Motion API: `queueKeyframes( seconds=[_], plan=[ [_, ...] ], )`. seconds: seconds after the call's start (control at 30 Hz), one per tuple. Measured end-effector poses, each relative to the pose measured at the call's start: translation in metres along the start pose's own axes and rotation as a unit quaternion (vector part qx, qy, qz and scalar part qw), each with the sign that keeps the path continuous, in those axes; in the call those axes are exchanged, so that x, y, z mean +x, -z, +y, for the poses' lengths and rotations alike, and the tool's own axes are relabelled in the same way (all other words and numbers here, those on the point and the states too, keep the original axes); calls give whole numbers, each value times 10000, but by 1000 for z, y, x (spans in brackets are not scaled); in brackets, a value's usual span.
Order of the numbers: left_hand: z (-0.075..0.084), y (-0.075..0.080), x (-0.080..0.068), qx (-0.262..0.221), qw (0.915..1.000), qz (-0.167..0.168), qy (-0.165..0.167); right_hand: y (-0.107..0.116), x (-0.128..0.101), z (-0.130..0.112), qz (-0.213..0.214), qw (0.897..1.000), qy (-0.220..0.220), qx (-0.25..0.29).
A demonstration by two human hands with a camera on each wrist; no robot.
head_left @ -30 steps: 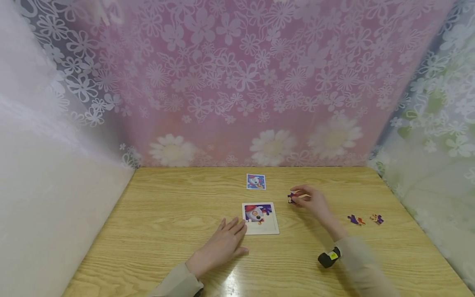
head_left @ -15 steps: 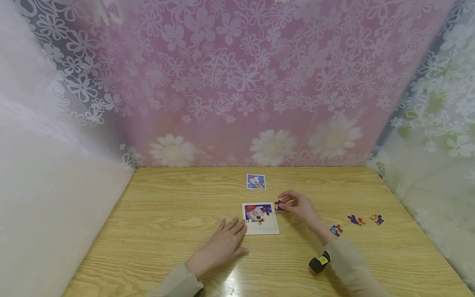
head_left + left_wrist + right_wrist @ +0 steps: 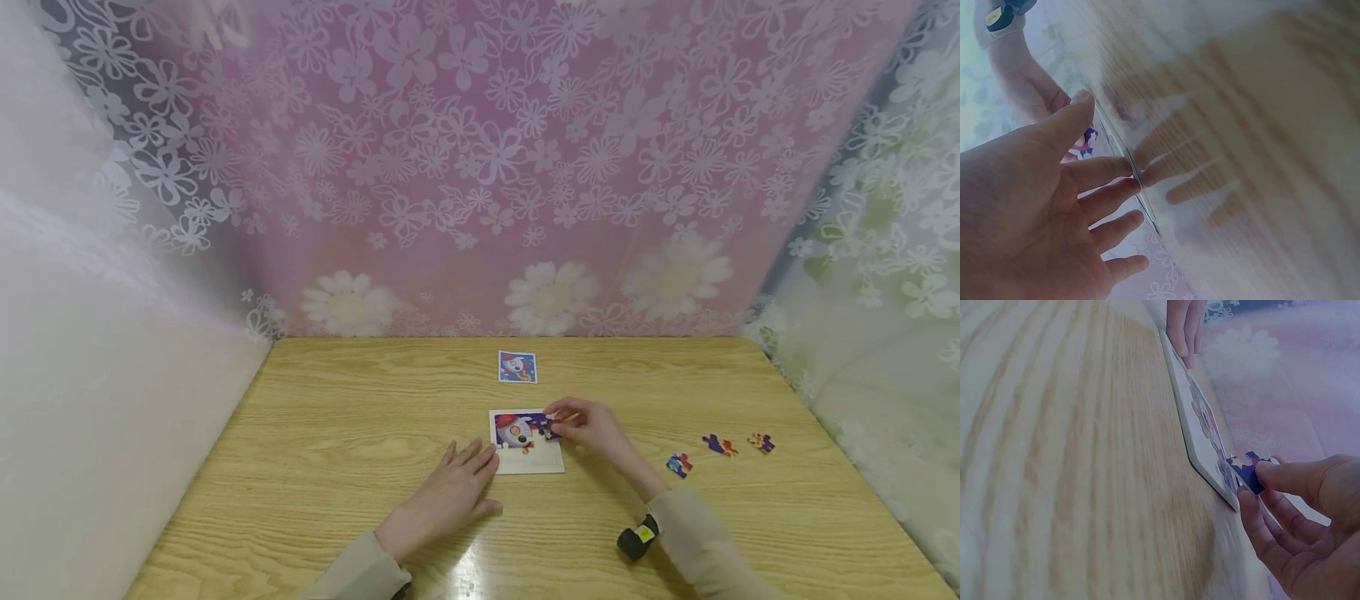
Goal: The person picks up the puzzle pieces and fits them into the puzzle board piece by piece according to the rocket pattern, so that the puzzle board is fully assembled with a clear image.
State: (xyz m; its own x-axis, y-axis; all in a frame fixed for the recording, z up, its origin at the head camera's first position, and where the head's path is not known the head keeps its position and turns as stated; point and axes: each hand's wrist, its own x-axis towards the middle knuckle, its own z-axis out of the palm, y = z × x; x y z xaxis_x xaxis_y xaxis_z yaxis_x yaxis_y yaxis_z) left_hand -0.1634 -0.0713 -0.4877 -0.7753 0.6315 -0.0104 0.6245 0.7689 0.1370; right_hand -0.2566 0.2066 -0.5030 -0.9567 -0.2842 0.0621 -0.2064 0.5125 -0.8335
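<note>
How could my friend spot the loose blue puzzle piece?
On the wooden table, look right of the white puzzle board, past the right hand. There, the blue piece lies nearest the sleeve; it has red too, while the other loose pieces look purple and orange.

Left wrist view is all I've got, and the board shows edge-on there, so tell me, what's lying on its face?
Observer: The head view shows joined puzzle pieces toward the far side of the board.
Operator: Okay, and whereabouts along the board is the right hand?
Observer: The right hand pinches its piece at the board's right side, near the far corner.
Operator: Anything sitting beyond the board?
Observer: Yes, a small picture card lies flat on the table there.
</note>
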Motion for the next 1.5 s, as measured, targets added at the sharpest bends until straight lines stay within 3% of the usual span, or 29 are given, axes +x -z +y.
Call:
queueKeyframes(
  seconds=[0.53,0.93,1.5],
  plan=[
    [-1,-1,3,-13,9999,-80,76,-4,-2,-4,-91,9999,-28,-93],
    [-1,0,2,-47,10000,-4,38,-5,-4,-6,-185,9992,-92,329],
    [0,0,1,-41,10000,-59,64,0,1,-8,-226,9995,49,-235]
  ],
)
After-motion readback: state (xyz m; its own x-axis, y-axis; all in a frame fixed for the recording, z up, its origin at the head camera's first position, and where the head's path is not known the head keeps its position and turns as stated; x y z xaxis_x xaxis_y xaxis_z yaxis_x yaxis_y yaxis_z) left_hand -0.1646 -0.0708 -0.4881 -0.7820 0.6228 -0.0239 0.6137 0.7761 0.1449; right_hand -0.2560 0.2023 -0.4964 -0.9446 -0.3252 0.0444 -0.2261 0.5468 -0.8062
